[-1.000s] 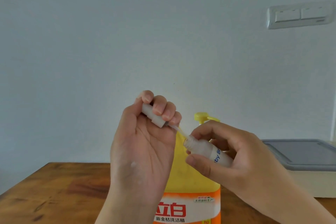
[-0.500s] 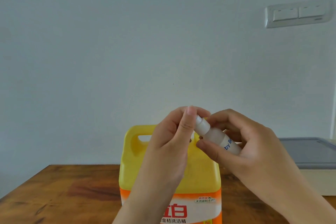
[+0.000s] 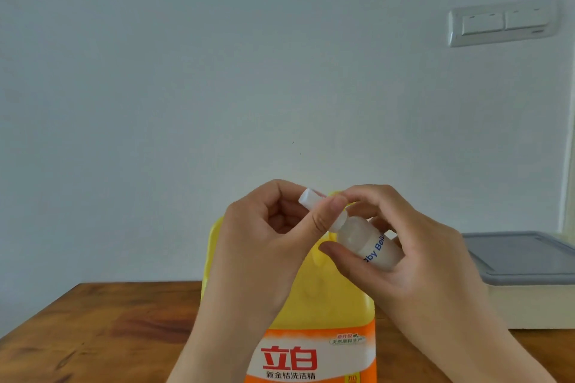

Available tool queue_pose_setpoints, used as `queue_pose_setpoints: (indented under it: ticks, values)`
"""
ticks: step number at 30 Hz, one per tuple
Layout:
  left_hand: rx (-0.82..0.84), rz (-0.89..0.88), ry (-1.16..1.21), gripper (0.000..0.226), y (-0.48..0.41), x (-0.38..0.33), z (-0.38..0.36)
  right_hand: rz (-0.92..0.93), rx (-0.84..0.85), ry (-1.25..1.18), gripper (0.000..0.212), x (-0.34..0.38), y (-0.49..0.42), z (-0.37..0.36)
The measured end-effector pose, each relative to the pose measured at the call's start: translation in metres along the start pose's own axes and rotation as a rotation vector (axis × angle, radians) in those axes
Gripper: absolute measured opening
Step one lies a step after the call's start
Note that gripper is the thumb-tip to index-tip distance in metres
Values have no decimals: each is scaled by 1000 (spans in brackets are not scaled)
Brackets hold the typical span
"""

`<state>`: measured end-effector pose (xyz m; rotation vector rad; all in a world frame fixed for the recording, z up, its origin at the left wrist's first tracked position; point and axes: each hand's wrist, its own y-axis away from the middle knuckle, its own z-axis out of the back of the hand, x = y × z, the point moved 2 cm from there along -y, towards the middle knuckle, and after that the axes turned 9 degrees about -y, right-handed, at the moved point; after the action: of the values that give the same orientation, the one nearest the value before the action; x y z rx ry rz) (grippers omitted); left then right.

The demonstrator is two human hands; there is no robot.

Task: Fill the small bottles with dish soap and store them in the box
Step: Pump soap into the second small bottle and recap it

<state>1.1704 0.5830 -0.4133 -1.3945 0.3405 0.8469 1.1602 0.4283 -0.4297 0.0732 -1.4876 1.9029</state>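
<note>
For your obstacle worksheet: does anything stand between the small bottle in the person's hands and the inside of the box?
Yes. The grey lid lies shut on the box, right of the right hand holding the bottle. No other obstacle is visible.

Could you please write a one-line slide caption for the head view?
Left hand fits white cap onto small translucent bottle in right hand, above yellow jug.

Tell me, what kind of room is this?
Probably a room in a home: a wooden table, a plain wall with a light switch, and a big yellow dish soap jug.
</note>
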Motion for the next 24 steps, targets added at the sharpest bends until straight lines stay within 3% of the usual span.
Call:
queue_pose_setpoints:
  ticks: [4,7,11,15,18,20,22,24]
  values:
    - [197,39,308,32,-2,1,1,-25,-20,-131,47,-3,-2,1]
    - [236,55,412,29,0,0,-5,-38,1,-235,51,-3,-3,3]
    - [185,45,342,22,1,-1,-9,-45,44,-283,55,-3,-3,1]
    - [206,80,376,33,-2,6,-5,-95,110,-280,65,-6,-1,-3]
    - [190,98,383,42,-3,10,-3,-119,153,-322,53,-7,-1,-6]
    - [106,94,242,40,-3,13,-3,-129,154,-357,48,-8,-2,-6]
    - [4,76,106,34,-2,14,-3,-153,151,-395,59,-8,-2,-4]
    - [-46,55,119,23,0,10,-3,-175,135,-414,75,-7,-1,-4]
